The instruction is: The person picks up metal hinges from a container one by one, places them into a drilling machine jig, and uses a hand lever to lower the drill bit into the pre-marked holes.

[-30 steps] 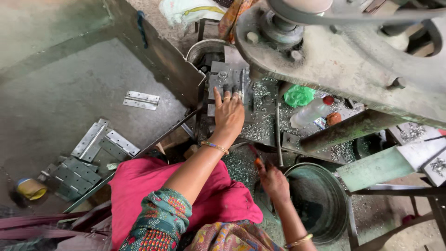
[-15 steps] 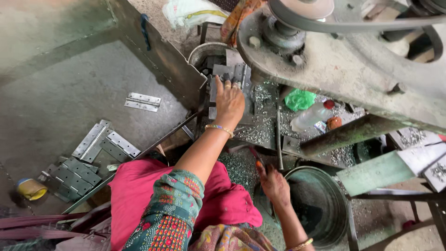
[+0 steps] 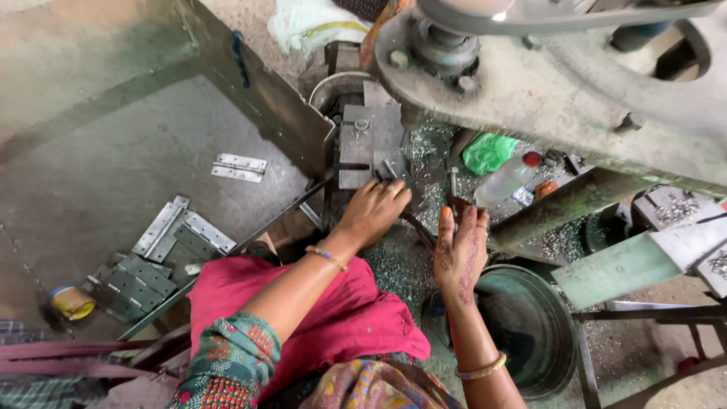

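My left hand (image 3: 373, 210) lies on the near edge of a grey metal die block (image 3: 369, 140) under the big press machine (image 3: 545, 83). Its fingers are bent over the block's front, and what they hold is hidden. A small metal piece (image 3: 391, 168) lies just past the fingertips. To the right, my right hand (image 3: 459, 250) has its back up and its fingers straight, closed around a dark stick (image 3: 457, 204) that pokes out above them. Metal shavings cover the press bed (image 3: 432, 151) between the two hands.
Flat metal hinges (image 3: 238, 167) lie on the grey floor at left, with more hinges (image 3: 178, 231) and a stack (image 3: 132, 284) nearer. A dark round basin (image 3: 530, 326) stands under my right hand. On the bed are a green bag (image 3: 488, 151) and a plastic bottle (image 3: 506, 180).
My left hand has drawn back from farther up the die block to its near edge. My right hand has risen from beside the basin to the press bed.
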